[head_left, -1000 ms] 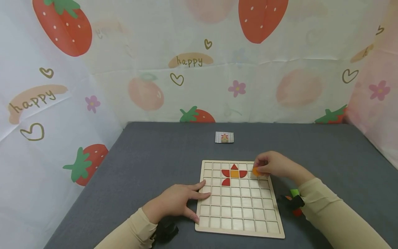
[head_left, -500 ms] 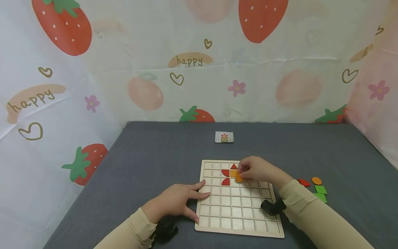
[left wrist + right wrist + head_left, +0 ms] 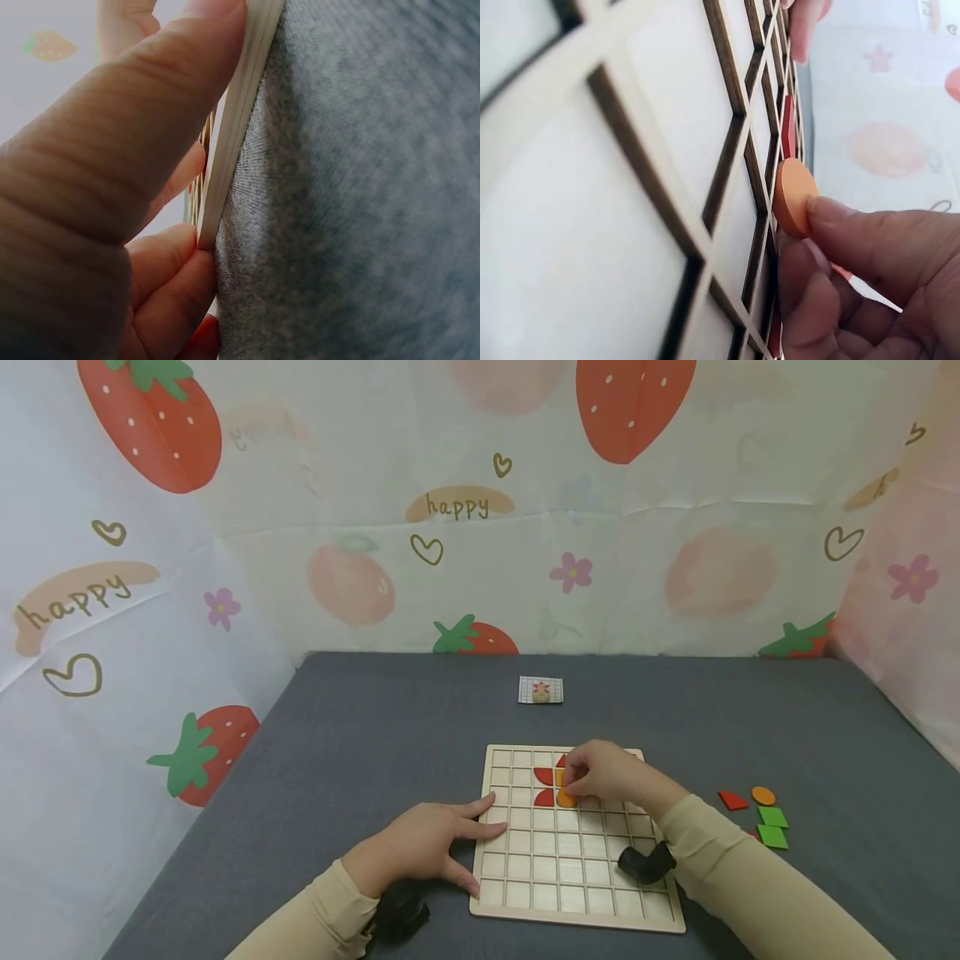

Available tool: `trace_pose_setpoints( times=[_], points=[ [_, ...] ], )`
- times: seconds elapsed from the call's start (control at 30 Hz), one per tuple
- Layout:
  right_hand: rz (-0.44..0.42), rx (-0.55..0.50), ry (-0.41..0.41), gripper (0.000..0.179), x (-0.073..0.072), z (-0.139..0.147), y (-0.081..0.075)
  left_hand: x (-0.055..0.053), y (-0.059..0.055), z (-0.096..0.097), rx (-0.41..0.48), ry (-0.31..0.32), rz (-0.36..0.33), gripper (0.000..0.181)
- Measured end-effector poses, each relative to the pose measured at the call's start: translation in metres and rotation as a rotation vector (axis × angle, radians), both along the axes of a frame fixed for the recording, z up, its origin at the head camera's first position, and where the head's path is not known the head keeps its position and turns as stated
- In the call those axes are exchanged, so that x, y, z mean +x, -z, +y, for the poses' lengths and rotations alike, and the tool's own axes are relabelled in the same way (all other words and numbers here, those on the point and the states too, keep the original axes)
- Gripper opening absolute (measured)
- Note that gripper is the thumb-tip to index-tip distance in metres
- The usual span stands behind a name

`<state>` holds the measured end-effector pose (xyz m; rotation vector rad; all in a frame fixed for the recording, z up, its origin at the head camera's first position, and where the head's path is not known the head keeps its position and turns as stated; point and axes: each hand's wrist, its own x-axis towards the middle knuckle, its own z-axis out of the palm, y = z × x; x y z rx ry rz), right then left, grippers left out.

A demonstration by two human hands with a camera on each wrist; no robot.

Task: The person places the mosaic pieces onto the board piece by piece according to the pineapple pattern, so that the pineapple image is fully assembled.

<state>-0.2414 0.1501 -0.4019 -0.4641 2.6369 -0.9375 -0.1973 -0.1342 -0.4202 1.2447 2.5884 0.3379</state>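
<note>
A pale wooden grid board lies on the grey table. My right hand pinches an orange disc between thumb and fingers, over the cell just right of a red rounded piece. In the right wrist view, the disc is tilted against the grid. Another red rounded piece and a sliver of an orange square show beside my fingers, which cover part of the pattern. With fingers spread, my left hand rests along the board's left edge; its thumb touches the rim in the left wrist view.
Right of the board lie an orange disc, a red rounded piece and two green pieces. A bit of red shows beside my right sleeve. A small picture card lies behind the board. A printed curtain hangs behind the table.
My right hand has moved left across the board with the orange disc, from the upper right cells to the pattern. The loose pieces at right came into view. The left hand stayed put.
</note>
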Motion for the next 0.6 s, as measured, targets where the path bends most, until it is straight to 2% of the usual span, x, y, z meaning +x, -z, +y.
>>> trace_pose_setpoints(
  times=[0.23, 0.6],
  points=[
    [0.026, 0.075, 0.043, 0.015, 0.0004, -0.0048, -0.0007, 0.0005, -0.001, 0.0006, -0.006, -0.002, 0.001, 0.08],
    [0.05, 0.099, 0.024, 0.015, 0.0006, -0.0065, -0.0008, -0.0008, -0.0004, 0.0002, -0.001, 0.004, 0.005, 0.08]
  ],
)
